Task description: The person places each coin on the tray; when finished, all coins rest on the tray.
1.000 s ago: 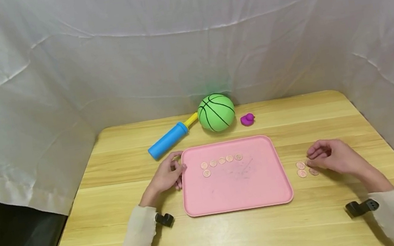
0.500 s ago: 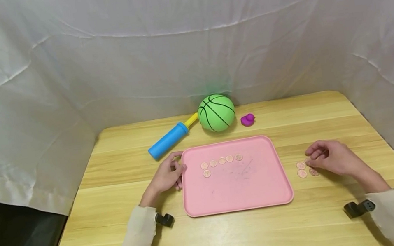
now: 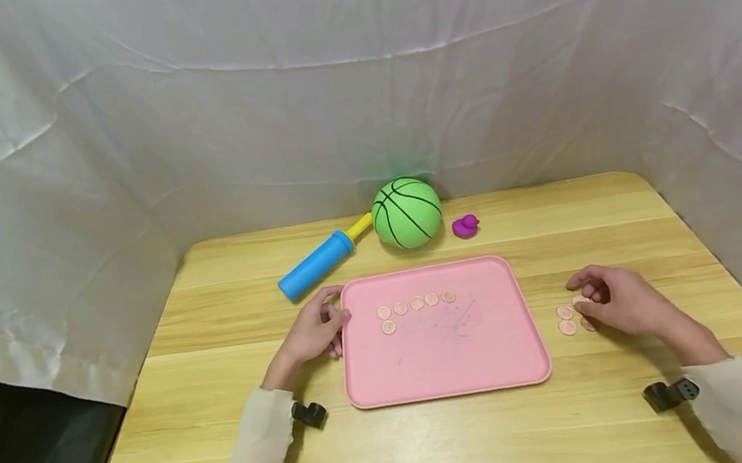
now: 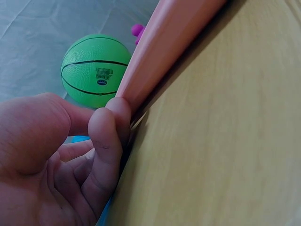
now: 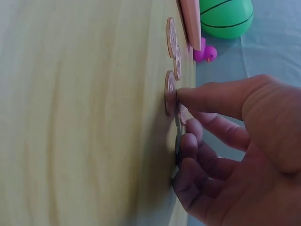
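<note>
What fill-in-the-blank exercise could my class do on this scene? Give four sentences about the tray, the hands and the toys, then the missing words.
1. The pink tray holds ____ coins.
2. The left hand touches the tray's ____ edge.
3. Outside the tray, the right hand is right by more ____.
4. Behind the tray, the ball with black lines is coloured ____.

Missing words: six; left; coins; green.

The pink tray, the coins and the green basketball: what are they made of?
The pink tray looks like smooth, satin plastic, judging by its even colour and moulded rim. The coins seem metal, perhaps copper-plated: reddish-brown with thin, lightly shiny rims. The green basketball is probably rubber or vinyl; its skin looks pebbled.
</note>
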`<state>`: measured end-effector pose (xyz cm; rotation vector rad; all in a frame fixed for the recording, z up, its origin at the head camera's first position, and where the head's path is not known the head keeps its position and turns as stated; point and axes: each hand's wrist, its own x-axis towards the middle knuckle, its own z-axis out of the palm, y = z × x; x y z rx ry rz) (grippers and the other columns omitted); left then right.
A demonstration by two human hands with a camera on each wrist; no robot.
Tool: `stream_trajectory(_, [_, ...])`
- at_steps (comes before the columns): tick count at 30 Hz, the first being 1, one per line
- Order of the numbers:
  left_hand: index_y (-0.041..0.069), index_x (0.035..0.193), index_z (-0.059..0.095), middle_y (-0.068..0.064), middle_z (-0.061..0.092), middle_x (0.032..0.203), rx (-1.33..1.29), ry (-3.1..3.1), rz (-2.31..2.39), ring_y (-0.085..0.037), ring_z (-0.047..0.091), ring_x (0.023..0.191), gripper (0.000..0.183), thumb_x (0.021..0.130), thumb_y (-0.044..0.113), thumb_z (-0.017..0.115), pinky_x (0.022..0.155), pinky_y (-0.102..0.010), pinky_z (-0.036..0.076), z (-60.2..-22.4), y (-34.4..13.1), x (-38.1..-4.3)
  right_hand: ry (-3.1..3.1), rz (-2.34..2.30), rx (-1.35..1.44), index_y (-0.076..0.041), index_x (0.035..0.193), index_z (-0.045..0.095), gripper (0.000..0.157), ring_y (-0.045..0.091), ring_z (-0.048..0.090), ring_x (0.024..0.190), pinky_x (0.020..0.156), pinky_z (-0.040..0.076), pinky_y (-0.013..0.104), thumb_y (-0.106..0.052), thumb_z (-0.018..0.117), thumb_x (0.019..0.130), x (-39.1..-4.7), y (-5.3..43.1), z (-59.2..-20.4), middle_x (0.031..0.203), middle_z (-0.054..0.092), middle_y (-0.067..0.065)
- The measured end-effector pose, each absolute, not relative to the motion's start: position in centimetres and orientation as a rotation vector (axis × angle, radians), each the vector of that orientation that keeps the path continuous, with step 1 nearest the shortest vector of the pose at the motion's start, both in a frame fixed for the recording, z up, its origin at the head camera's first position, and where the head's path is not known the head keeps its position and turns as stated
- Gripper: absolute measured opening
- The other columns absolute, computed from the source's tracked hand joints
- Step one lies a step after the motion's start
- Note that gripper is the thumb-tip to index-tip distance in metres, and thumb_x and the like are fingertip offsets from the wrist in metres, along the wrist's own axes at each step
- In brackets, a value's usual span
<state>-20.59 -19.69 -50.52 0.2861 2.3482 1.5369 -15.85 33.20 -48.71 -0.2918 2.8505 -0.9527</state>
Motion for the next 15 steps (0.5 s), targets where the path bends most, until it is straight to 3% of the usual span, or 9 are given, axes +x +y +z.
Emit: stream_trajectory(15, [0.003, 0.161, 0.044, -0.009, 0.062, 0.082, 0.291, 2.346, 1.543, -0.015, 0.063, 0.049, 0.052, 0.112, 0.007, 0.06, 0.045, -0.028, 0.059, -50.58, -19.67, -20.66, 2.919, -0.911, -0.26, -0.001, 0.115, 0.079, 0.023, 0.003, 0.063, 0.081, 0.07, 0.054, 0.018, -0.014, 0.084, 0.097, -15.85, 33.44, -48.61, 0.094, 0.077, 0.004])
